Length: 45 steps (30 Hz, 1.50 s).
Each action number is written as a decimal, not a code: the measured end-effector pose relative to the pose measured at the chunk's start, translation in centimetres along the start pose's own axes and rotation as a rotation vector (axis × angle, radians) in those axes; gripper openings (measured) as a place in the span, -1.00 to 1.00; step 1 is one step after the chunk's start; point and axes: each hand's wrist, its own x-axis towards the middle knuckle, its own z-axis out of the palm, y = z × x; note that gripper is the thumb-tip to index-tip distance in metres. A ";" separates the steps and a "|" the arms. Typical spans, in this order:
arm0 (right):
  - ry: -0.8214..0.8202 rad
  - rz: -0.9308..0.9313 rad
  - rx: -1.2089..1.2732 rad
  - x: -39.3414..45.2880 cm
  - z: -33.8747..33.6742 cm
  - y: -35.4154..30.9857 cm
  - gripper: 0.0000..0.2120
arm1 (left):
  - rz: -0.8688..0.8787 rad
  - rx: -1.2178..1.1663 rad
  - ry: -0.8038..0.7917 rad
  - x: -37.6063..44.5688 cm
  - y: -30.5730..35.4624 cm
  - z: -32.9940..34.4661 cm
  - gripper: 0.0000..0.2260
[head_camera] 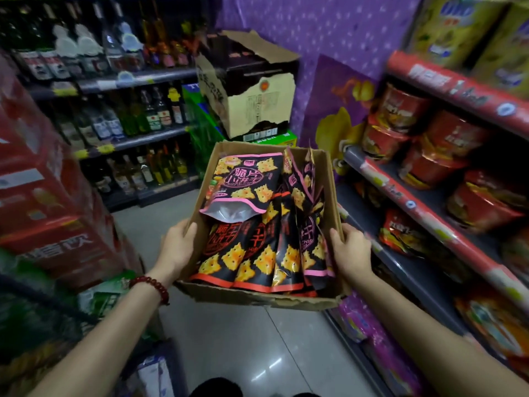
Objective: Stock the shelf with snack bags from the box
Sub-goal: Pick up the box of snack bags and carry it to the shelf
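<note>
Grey glossy floor tiles [229,353] run down a narrow shop aisle, seen below and between the person's forearms. Both hands hold an open cardboard box [252,299] in mid-air at about waist level. The left hand [176,247] is wrapped over the box's left wall, thumb inside the rim, fingers behind the cardboard; a red bead bracelet [153,286] sits on that wrist. The right hand [350,252] clasps the right wall in like manner, thumb on the inner edge.

Between the hands, the box is filled with black snack bags [257,262] printed with yellow crackers, most trimmed in red, some in pink. They lie overlapping; a few along the side nearest the right hand stand on edge. One pink-edged bag [243,181] lies flat on top at the far end, its silvery base turned toward the person.

Just right of the right hand stands a grey shelf [406,270] with red price strips, carrying red noodle bowls [458,156] above and red packets [400,230] on the level beside the hand. Left of the left hand are stacked red cartons [48,219]. Beyond the box, a second, torn carton [252,90] rests on green cases, with shelves of bottles [137,116] to its left. The picture is blurred at its edges.
</note>
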 end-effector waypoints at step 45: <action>0.722 0.541 0.029 -18.8 -1.0 -0.9 -0.83 | 0.674 0.047 -0.745 6.8 8.0 7.0 -0.79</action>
